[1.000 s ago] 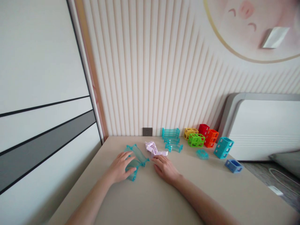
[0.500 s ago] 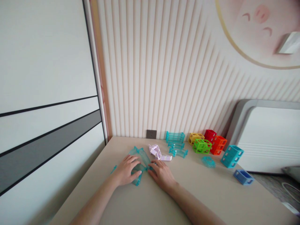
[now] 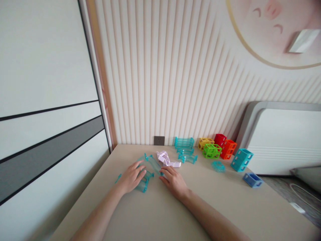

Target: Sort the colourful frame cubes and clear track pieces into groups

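Observation:
Several clear teal plastic pieces lie at the left of the table. My left hand (image 3: pixel 132 178), fingers spread, rests over some of them and partly hides them; a ladder-like teal piece (image 3: pixel 143 184) shows by its thumb. The fingertips of my right hand (image 3: pixel 174 181) touch the near end of a long teal piece (image 3: pixel 154 164) that slants away to the back left. Those fingers are slightly bent and apart. Just behind my right hand lies a folded white and lilac object (image 3: pixel 163 157) with one straight arm.
More teal pieces (image 3: pixel 184 143) stand near the wall. To their right are yellow (image 3: pixel 206 143), green (image 3: pixel 212 151), red, orange, turquoise (image 3: pixel 242 160) and blue (image 3: pixel 252 180) open blocks, and a round teal piece (image 3: pixel 218 166). A socket (image 3: pixel 159 140) is on the wall.
The view has shifted a little. The teal pieces between my hands have parted: the ladder-like one is now farther left with my left hand, leaving a gap to my right hand.

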`<state>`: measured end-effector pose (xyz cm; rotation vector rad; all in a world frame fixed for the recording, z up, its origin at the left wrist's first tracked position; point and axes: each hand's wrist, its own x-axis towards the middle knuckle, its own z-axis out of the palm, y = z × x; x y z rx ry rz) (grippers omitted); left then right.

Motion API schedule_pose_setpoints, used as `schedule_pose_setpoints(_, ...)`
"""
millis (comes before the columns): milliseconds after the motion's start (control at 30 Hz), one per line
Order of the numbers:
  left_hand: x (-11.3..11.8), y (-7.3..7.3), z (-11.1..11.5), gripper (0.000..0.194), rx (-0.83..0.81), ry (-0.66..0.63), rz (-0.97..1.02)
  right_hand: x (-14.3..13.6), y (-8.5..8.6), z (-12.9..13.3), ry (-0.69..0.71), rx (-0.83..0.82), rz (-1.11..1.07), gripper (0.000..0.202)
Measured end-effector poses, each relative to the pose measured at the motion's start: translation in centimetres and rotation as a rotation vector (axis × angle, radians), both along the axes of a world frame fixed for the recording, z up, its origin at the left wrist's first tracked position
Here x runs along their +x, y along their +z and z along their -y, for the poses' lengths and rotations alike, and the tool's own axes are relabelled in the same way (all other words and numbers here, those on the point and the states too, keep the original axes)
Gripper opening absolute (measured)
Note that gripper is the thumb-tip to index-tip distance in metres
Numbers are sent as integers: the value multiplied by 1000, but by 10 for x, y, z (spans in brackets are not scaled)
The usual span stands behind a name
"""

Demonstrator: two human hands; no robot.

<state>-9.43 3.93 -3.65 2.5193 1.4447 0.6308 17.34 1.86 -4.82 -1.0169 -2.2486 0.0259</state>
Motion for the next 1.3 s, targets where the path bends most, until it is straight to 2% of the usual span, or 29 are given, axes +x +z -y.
schedule_pose_setpoints(167,1,-6,-1,51,35,77,61,0,1,0,20,40,-46,19)
schedule_pose_setpoints(333,3,-14,-2,44,42,123,63,0,4,1,38,52,-74,17)
schedule_pose_setpoints(533,8,-15,-2,34,37,160,72,2,8,4,48,54,-65,16)
schedule_pose_setpoints(633,6,-15,-4,31,85,155,71,2,5,3,21,52,-45,17)
schedule_pose_setpoints(733,4,-10,-4,30,173,111,60,2,3,2,-8,32,-24,19)
schedule_pose_setpoints(833,3,-4,0,27,205,10,6,1,3,2,-35,-4,11,18)
schedule_pose_setpoints(933,5,0,4,25,172,-81,-56,0,3,3,-67,-35,51,17)
schedule_pose_setpoints(1067,9,1,7,30,87,-126,-85,-2,-1,2,-103,-65,101,18)
schedule_pose_setpoints(1200,10,2,9,37,62,-158,-77,-3,0,3,-117,-4,156,25)
schedule_pose_setpoints(1300,12,4,13,42,75,-189,-74,-7,5,9,-17,83,199,31)
